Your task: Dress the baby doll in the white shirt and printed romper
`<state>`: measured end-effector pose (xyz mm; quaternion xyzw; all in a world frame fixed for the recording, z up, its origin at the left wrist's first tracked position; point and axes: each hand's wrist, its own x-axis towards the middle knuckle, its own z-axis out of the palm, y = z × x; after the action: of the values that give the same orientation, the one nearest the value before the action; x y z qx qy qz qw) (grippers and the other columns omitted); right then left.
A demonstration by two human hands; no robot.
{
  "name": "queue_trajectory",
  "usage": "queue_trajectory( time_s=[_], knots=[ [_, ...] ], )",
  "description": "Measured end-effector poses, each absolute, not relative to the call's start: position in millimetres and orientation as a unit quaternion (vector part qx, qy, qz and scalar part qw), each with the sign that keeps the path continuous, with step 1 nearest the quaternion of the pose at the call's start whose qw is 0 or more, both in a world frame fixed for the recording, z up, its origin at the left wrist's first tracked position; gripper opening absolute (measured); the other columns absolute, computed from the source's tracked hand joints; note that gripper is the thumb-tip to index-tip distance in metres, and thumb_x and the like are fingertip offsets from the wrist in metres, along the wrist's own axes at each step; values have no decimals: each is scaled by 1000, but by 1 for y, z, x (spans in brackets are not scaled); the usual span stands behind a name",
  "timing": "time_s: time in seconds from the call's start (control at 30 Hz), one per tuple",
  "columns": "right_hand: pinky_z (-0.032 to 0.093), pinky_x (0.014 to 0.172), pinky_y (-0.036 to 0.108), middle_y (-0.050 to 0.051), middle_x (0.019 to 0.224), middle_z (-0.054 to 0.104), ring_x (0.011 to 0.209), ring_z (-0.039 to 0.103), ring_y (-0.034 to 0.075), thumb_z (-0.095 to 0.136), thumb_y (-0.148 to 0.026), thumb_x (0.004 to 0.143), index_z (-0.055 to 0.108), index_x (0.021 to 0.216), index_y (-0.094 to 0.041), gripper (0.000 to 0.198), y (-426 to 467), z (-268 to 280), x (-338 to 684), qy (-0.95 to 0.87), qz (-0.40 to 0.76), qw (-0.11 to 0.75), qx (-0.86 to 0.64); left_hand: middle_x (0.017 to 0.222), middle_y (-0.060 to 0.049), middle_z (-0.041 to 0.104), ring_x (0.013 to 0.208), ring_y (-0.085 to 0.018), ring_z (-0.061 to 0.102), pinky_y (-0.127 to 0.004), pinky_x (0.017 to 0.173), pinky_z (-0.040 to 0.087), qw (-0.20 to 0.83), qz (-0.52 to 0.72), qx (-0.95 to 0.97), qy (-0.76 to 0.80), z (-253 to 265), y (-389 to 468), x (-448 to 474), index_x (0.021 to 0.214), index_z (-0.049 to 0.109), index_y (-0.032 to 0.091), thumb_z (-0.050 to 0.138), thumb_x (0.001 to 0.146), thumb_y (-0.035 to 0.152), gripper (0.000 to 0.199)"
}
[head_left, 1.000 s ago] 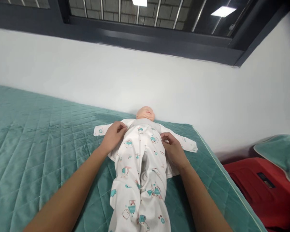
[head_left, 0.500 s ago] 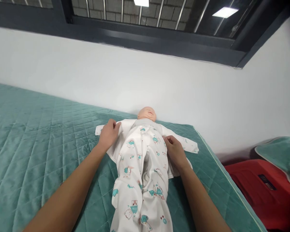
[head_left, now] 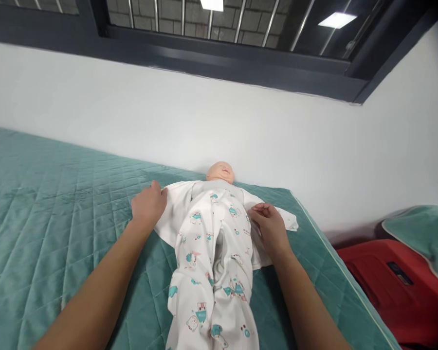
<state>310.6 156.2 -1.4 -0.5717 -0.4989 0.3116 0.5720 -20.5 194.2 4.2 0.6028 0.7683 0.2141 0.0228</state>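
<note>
"Saw what in the middle?"

"Saw a bald, peach-coloured plastic baby doll [head_left: 221, 172] on its back on a teal-green, diamond-quilted bedspread [head_left: 76, 204], head just beside a plain white wall [head_left: 219, 116]."

"Dressed how?"

"Noticed white trousers [head_left: 200, 231] printed with small teal and brown animals, set high on the torso, legs stretched down past the near edge of view. Made out pale grey cloth [head_left: 219, 184] under the chin. Noticed, too, a white long-sleeved top [head_left: 177, 199] spread out to both sides of the torso. Could not tell its course beneath the doll."

"And the grip on the left?"

"Found the left hand [head_left: 148, 201] well out from the torso, thumb and bent fingers clamped on the outer edge of the top, back of the hand upward."

"And on the right?"

"Found the right hand [head_left: 272, 226] just beside the torso, over the other side of the top, thumb and fingertips together. Could not tell about any cloth caught between them. Saw a printed cuff [head_left: 291, 221] jutting out beyond."

"Saw anything around?"

"Saw a dark grey window frame [head_left: 219, 58] above, metal bars [head_left: 240, 21] behind it, and, beyond the bedspread's right edge, a red plastic object [head_left: 387, 301] partly under a green cloth [head_left: 423, 231]."
</note>
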Motion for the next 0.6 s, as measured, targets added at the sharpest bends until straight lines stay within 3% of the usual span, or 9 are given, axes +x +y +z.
queue_trajectory(
  time_s=[0.13, 0.27, 0.4, 0.6],
  knots=[
    [47, 67, 30, -1, 85, 61, 72, 56, 14, 77, -26, 61, 58, 83, -24, 29, 153, 9, 303, -415, 421, 637, -494, 109, -15, 64, 106, -33, 58, -41, 83, 45, -18, 316, 643, 697, 10, 189, -4, 105, 59, 18, 43, 90, 32, 25],
    [47, 67, 27, -2, 88, 59, 71, 54, 11, 82, -22, 58, 60, 83, -24, 34, 150, 16, 299, -396, 490, 641, -439, 97, -6, 68, 89, -23, 61, -34, 82, 46, 126, 420, 680, 588, 11, 184, 17, 95, 62, 20, 48, 87, 32, 19],
    [48, 67, 25, -2, 91, 60, 75, 56, 12, 84, -20, 58, 61, 85, -25, 36, 149, 16, 299, -389, 515, 639, -419, 91, -2, 72, 84, -22, 63, -32, 76, 47, 267, 397, 699, 531, 14, 179, 28, 90, 66, 22, 49, 86, 35, 21],
    [46, 68, 22, -3, 87, 62, 74, 55, 9, 85, -19, 60, 64, 84, -24, 33, 148, 17, 299, -383, 542, 634, -397, 85, -2, 71, 84, -24, 63, -30, 67, 49, 356, 301, 706, 533, 26, 176, 19, 85, 65, 19, 55, 76, 35, 20]
  ],
)
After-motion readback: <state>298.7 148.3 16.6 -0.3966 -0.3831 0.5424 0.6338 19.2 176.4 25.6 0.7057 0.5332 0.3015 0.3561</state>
